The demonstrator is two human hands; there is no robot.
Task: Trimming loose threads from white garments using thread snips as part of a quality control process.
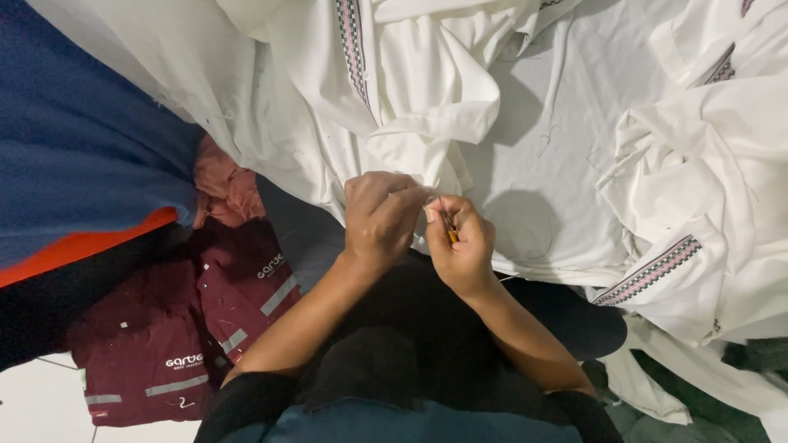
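My left hand [379, 220] pinches a fold of a white garment [427, 107] with a patterned pink and black trim strip. Close beside it, my right hand [461, 242] grips a small thread snipper [449, 226] with a yellow tip, its point held against the cloth right by my left fingertips. The two hands touch each other over my lap. The exact spot of cloth under the fingers is hidden.
More white garments with patterned trim [648, 271] are heaped to the right and above. A maroon shirt [185, 336] with grey reflective stripes lies at lower left. Blue and orange fabric [74, 164] covers the left. A pink cloth [226, 184] sits by it.
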